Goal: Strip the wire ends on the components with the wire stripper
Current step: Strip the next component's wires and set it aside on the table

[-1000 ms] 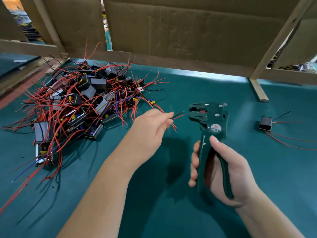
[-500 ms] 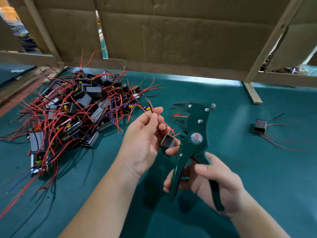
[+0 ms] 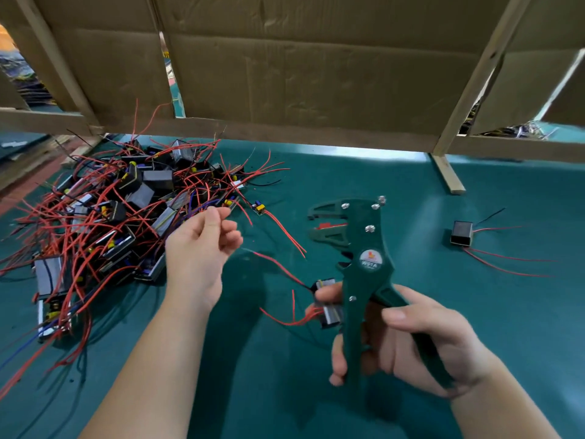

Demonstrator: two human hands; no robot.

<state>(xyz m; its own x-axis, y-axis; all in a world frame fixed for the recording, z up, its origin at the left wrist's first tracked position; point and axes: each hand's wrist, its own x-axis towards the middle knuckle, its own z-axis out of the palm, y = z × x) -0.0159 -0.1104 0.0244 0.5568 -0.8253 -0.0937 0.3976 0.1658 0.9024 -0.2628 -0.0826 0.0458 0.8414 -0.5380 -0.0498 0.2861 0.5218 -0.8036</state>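
My right hand grips the handles of the green wire stripper, which stands upright with its jaws apart and pointing left. The fingertips of that hand also pinch a small black component against the left handle; its red wires trail off to the left. My left hand hovers at the right edge of the pile of components, fingers loosely curled, with nothing clearly in it. The pile is a heap of black boxes tangled in red wires, with a few blue and black ones.
A single black component with red and black wires lies alone on the green mat at the right. A cardboard wall on a wooden frame closes off the back. A small loose circuit board lies beside the pile.
The component passed from my left hand to the fingertips of my right hand. My left hand let go and drew back left toward the pile. The stripper moved right and upright.
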